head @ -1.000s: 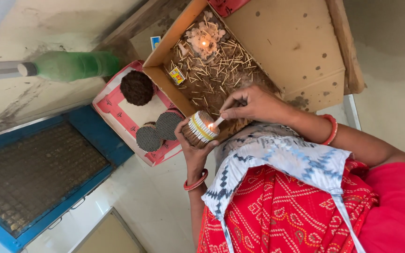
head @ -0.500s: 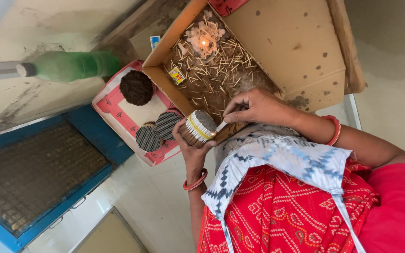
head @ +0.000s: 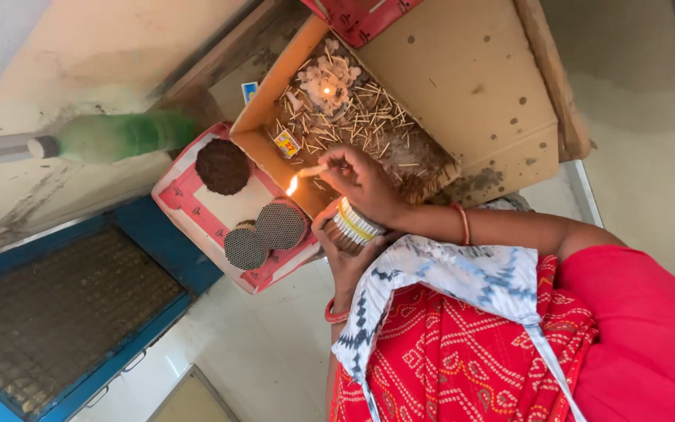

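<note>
While the right hand (head: 365, 184) pinches a lit match (head: 306, 173), its flame just over the edge of the cardboard box (head: 462, 86) strewn with loose sticks, the left hand (head: 345, 250) grips a banded round bundle of matchsticks (head: 353, 227) just below it. The step looks like handling the burning stick beside the bundle; steady fingers matter near so much tinder.

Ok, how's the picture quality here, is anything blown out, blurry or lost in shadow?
Head view: soft, even daylight, no hard shadows; the flame on the lit matchstick in the right hand is blown out to white, as is the small candle flame in the cardboard box; the green bottle looks soft and smeared; the left hand and its stick bundle stay fairly sharp.
</note>
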